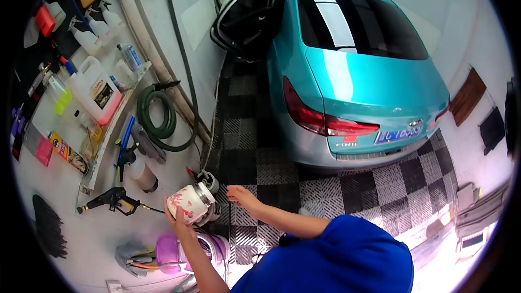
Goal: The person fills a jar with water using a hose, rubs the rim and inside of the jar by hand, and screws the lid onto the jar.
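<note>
My left hand (180, 227) is wrapped around a white jar (188, 204) with a red flower-like pattern and a silvery metal lid (206, 192). The jar is tilted, its lid end pointing to the right. A short way right of the lid, my right hand (244, 199) reaches out with its fingers extended, apart from the jar and holding nothing. Behind and below the jar is a roundish metallic machine (208, 180), partly hidden by it. Under my left forearm stands a purple and white bucket (168, 250).
A wall shelf (116, 121) with several bottles and a large jug (96, 91) runs along the left. Below it hang a spray gun (116, 201), a pump sprayer (142, 173) and a green hose (154, 109). A teal car (374, 89), rear door open, stands on checkered floor tiles (274, 169).
</note>
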Demonstrator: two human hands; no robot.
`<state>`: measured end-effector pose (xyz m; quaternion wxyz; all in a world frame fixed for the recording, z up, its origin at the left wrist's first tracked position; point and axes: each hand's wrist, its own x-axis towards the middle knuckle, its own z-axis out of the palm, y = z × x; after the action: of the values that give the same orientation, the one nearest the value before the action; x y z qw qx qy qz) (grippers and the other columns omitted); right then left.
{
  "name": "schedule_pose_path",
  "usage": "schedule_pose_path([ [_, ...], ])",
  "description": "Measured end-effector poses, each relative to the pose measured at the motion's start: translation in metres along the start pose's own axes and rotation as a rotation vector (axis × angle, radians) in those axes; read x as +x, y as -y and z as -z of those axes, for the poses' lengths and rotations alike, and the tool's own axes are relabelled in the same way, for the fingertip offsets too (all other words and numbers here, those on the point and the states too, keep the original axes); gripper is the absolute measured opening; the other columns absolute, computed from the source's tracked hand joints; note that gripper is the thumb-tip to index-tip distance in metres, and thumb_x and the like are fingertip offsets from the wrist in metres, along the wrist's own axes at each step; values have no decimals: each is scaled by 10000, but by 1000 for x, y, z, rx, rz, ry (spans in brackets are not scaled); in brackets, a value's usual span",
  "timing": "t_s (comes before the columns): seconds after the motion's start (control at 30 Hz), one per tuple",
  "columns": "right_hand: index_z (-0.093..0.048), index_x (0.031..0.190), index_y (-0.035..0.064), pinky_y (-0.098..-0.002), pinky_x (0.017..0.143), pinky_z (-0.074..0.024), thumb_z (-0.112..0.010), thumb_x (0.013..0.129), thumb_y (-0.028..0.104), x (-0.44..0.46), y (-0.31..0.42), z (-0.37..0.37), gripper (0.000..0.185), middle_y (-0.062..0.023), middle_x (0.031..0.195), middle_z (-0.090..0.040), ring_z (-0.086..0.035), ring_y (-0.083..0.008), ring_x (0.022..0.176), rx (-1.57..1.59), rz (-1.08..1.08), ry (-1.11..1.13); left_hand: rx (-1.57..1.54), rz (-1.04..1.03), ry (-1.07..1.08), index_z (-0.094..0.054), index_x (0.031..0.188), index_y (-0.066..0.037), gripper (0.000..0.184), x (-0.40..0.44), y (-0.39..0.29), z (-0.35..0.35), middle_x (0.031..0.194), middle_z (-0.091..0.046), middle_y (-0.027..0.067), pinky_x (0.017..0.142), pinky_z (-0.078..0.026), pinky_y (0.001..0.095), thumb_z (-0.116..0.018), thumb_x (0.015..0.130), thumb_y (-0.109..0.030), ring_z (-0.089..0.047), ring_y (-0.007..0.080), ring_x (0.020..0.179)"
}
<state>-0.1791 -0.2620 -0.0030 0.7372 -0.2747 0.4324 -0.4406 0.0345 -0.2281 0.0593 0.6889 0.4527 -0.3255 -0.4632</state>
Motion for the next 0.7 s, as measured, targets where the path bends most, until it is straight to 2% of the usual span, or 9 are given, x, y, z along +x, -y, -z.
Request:
schedule_pose_path([
  [0.07,-521,1291,168,-436,933,-366,-524,942,412,-2,4,5,426,-43,1230,-600,-546,-174,1124,83,-108,-37,439,-260,10,-433,1403,-54,746,4,-34,-22,1349,-462,156,1045,-387,428,-715,712,-69,-489,311,1212],
  [0.17,-558,1231,165,-434,894,-410,-530,938,369,8,-10,18,358,-28,1112,-650,-602,-199,1006,192,-252,-37,967,-594,27,-519,1320,-9,729,2,-71,-58,1261,-515,184,1012,-405,421,-729,624,-62,-520,333,1171],
  [0.27,-576,1177,141,-449,841,-457,-522,940,323,-5,-16,22,304,-28,1043,-670,-632,-215,914,287,-318,109,1271,-707,77,-598,1288,-190,733,10,-82,-90,1218,-528,164,947,-459,412,-832,594,-206,-543,365,1104],
  [0.33,-570,1177,137,-445,885,-446,-521,934,296,-21,9,15,294,-53,1087,-658,-625,-214,977,306,-295,125,1269,-806,98,-602,1288,-186,728,-5,-102,-101,1212,-528,138,901,-482,410,-835,600,-227,-557,344,1079],
  [0.4,-544,1230,125,-471,925,-429,-511,942,315,-14,8,15,347,-61,1171,-630,-600,-210,1053,237,-276,46,1107,-669,106,-596,1301,-176,739,5,-103,-99,1213,-525,144,916,-480,406,-828,600,-214,-557,340,1096],
  [0.5,-518,1283,115,-474,938,-428,-506,947,310,-32,2,22,388,-59,1191,-619,-600,-211,1048,233,-350,56,1342,-632,42,-587,1315,-199,769,3,-79,-97,1210,-532,167,943,-469,409,-832,587,-229,-553,342,1121],
  [0.57,-445,1376,97,-456,970,-402,-496,955,302,-25,21,14,472,-77,1234,-601,-578,-194,1089,286,-296,211,1300,-635,100,-574,1330,-184,773,-4,-91,-99,1245,-531,213,978,-447,385,-841,608,-253,-565,334,1145],
  [0.6,-445,1376,97,-456,970,-402,-496,955,302,-13,21,12,472,-77,1234,-601,-578,-194,1089,298,-291,217,1033,-538,159,-578,1325,-199,764,-8,-92,-96,1252,-529,216,988,-441,393,-841,612,-275,-555,348,1156],
  [0.7,-440,1372,79,-439,947,-424,-506,948,281,-3,2,15,474,-77,1236,-600,-581,-195,1081,299,-340,71,1394,-569,64,-578,1325,-186,773,7,-69,-99,1244,-526,190,981,-448,395,-844,602,-248,-558,320,1148],
])
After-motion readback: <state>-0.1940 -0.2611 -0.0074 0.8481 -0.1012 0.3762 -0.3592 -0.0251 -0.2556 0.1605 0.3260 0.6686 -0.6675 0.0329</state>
